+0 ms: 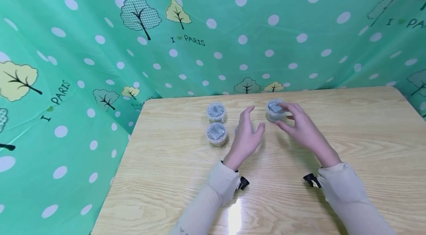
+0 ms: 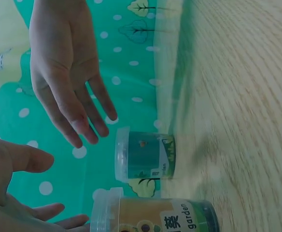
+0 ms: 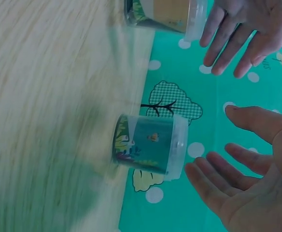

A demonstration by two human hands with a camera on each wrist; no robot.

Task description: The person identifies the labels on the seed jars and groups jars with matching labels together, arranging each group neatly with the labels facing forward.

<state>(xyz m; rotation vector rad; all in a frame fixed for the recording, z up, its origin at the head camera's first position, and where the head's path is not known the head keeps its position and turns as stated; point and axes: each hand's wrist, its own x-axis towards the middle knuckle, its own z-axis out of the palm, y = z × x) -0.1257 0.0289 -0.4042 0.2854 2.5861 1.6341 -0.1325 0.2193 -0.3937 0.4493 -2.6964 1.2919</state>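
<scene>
Several small round tubs with clear lids and printed sides stand on a wooden table. My left hand [image 1: 245, 137], fingers spread, hovers over one tub that it mostly hides in the head view; in the left wrist view this brown-sided tub [image 2: 146, 216] is beside the fingers. My right hand [image 1: 301, 126] is held relaxed at the right side of the teal tub [image 1: 274, 111], thumb apart from the fingers. In the right wrist view a gap shows between these fingers [image 3: 218, 179] and the teal tub's lid [image 3: 178, 147]. Neither hand holds anything.
Two more tubs, a rear one [image 1: 216, 112] and a front one [image 1: 216, 134], stand left of my left hand. A green dotted cloth [image 1: 213, 42] hangs behind the wooden table [image 1: 159, 175] and along its left side.
</scene>
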